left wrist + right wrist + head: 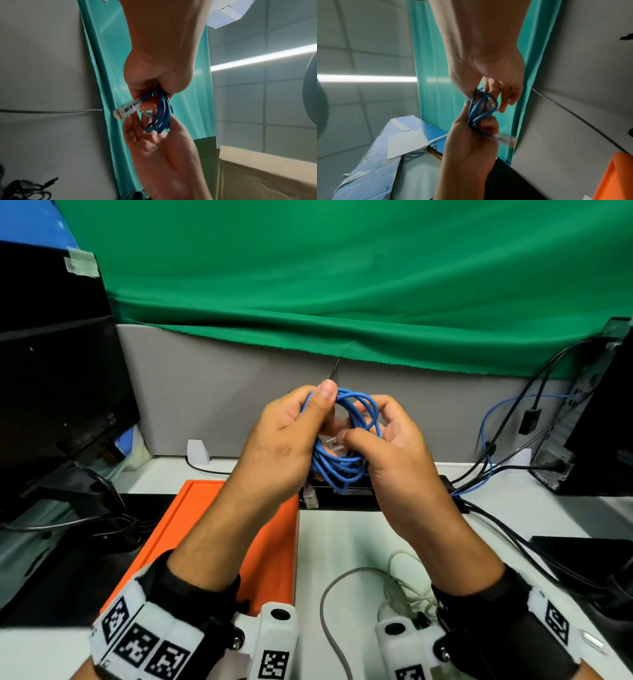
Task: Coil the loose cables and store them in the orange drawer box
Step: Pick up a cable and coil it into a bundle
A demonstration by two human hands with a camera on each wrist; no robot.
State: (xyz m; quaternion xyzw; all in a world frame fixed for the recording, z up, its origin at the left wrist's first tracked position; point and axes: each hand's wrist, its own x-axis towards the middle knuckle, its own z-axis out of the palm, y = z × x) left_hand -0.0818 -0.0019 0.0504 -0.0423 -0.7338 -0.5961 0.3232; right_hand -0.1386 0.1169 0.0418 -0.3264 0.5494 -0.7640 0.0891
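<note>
- Nearest, both wrists wear black cuffs with white marker bands; a thin grey cable point(334, 604) and a tangle of pale white cord point(406, 587) lie loose on the white desk point(507, 505), near right of centre.
- Left of these, the orange plastic drawer box point(270, 546) sits on the desk under the left forearm; only its flat top shows.
- Above the box's far edge, both hands hold a coiled blue network cable point(346, 440) in the air, clear of the desk.
- Left hand point(287, 440): fingers curled round the left side of the coil, thumb up along it. One clear plastic connector point(126, 108) sticks out below this hand.
- Right hand point(394, 453): thumb and fingers pinch the second clear connector point(330, 441) at the coil's middle, with several loops lying across the fingers.
- Farther right, black leads and a blue lead point(493, 419) run to a black computer tower point(596, 419).
- Far left, a black monitor point(58, 392) stands on the desk.
- Farthest, a grey partition panel point(212, 405) with green cloth point(342, 275) hung over its top.
</note>
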